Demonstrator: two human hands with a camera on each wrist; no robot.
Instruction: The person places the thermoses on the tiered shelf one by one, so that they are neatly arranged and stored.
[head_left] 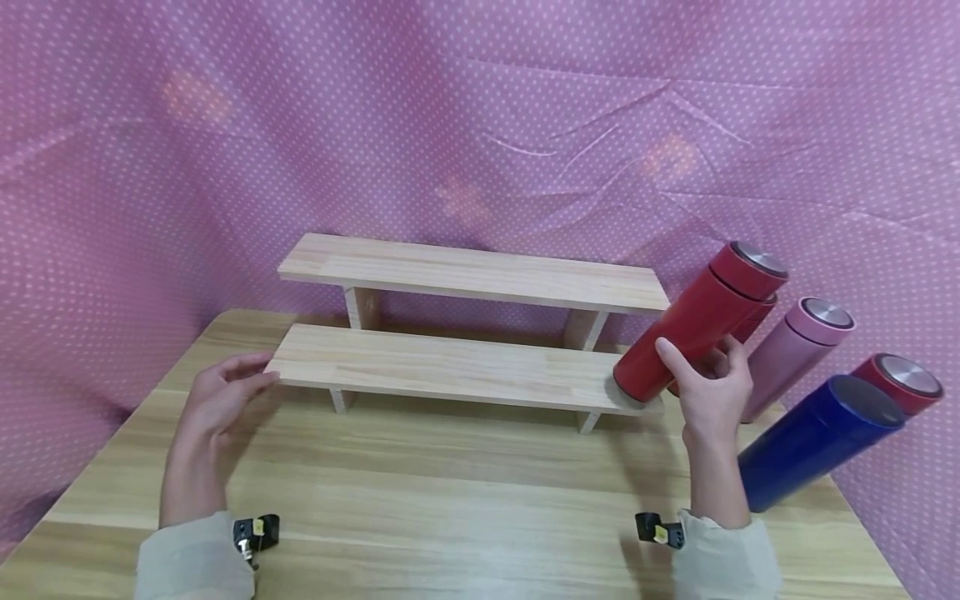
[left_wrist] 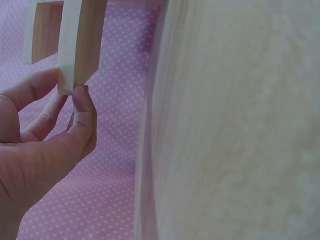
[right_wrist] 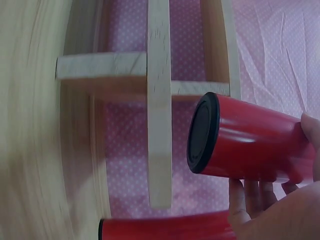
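A two-tier wooden shelf [head_left: 450,364] stands on the table. At the left end of its lower board, my left hand [head_left: 213,400] pinches the board's end between thumb and fingers; the left wrist view shows the fingertips on both faces of the board [left_wrist: 80,45]. My right hand [head_left: 712,396] grips a red thermos bottle [head_left: 693,325] with a silver-topped lid around its middle. The bottle overlaps the right end of the lower board in the head view. From the right wrist, its black base [right_wrist: 202,134] shows a gap from the lower board [right_wrist: 160,150].
Behind the held bottle, another red bottle [head_left: 759,317] is partly hidden. A pink bottle [head_left: 787,362], a blue bottle [head_left: 813,442] and a further red bottle [head_left: 903,383] stand at the table's right side. Pink dotted cloth [head_left: 480,125] hangs behind the table [head_left: 450,500].
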